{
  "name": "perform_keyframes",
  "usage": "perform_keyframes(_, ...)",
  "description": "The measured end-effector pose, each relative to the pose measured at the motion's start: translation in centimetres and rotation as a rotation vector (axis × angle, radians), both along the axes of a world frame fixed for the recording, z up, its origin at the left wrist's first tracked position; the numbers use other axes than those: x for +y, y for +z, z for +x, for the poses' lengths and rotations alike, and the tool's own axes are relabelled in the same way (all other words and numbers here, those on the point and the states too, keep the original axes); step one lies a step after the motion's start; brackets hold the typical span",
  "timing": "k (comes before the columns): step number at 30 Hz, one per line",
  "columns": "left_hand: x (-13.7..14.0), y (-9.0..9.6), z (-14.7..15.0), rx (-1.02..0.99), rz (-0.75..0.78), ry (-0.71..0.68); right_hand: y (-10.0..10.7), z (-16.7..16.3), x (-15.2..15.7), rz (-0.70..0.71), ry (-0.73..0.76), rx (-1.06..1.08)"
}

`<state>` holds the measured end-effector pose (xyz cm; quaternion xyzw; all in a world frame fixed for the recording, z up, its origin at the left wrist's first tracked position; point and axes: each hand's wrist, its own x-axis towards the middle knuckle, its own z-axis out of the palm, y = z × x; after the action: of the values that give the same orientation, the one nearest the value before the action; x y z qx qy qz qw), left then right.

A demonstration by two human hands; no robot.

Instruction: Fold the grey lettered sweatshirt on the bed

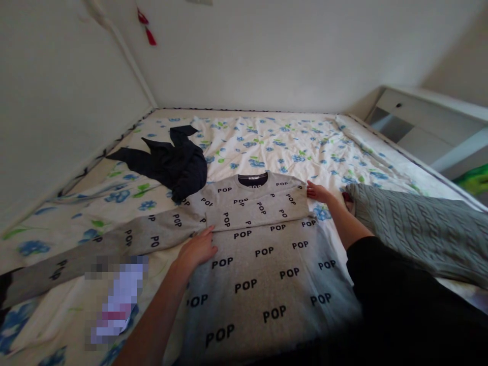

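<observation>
A grey sweatshirt [263, 264] printed with black "POP" words lies flat on the bed, collar away from me. One sleeve is folded across its chest; the other stretches out to the left. My left hand [196, 250] rests flat on the sweatshirt's left side, at the edge of the folded sleeve. My right hand [319, 193] touches the right shoulder of the sweatshirt, fingers on the fabric. My right arm wears a black sleeve.
The bed sheet [274, 142] is white with blue flowers. A dark navy garment [171, 162] lies crumpled at the back left. A grey-green cable-knit sweater [415, 229] lies to the right. White walls border the bed; a white cabinet [427, 127] stands at the right.
</observation>
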<state>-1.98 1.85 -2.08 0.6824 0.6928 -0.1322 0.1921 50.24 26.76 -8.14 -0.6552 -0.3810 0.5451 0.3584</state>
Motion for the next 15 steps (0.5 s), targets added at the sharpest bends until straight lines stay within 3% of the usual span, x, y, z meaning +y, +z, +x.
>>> perform_keyframes(4, 0.0, 0.4, 0.2, -0.005, -0.008, -0.029, 0.3, 0.8, -4.3, -0.178, 0.206, 0.105)
perform_keyframes(6, 0.0, 0.8, 0.4, 0.009, -0.019, -0.033, 0.0, 0.4, -6.0, -0.177, 0.273, -0.020)
perform_keyframes(11, 0.0, 2.0, 0.8, 0.014, -0.030, -0.030, -1.2, -1.4, -7.4, 0.135, 0.162, -0.658)
perform_keyframes(13, -0.1, 2.2, 1.0, 0.002, -0.027, -0.028, -1.6, -1.8, -7.5, 0.208, 0.120, -0.770)
perform_keyframes(15, -0.1, 2.2, 1.0, -0.014, -0.020, -0.024, -2.0, -1.5, -7.9, 0.237, 0.141, -0.744)
